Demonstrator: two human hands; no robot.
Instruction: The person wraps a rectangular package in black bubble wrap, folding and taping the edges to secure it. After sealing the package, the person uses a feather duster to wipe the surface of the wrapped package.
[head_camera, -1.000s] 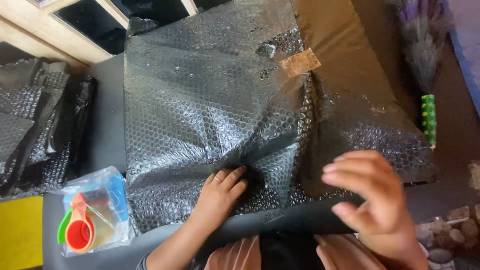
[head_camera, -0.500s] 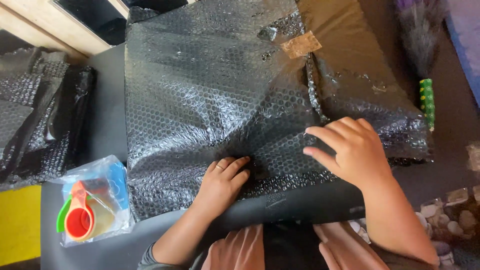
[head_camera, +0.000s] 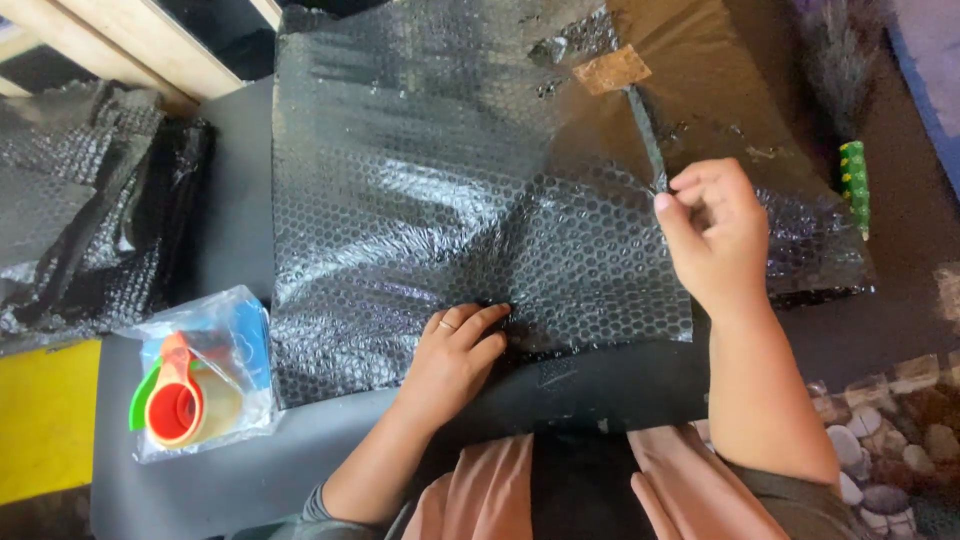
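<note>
Grey table (head_camera: 240, 200), one bubble-wrap sheet (head_camera: 420, 200), two hands

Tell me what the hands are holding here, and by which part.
The right hand pinches the bubble wrap sheet at its right edge; the left hand presses flat on it.

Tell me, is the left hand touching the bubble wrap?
Touching: the head view shows the left hand pressed flat on the black bubble wrap, fingers on its surface.
</note>
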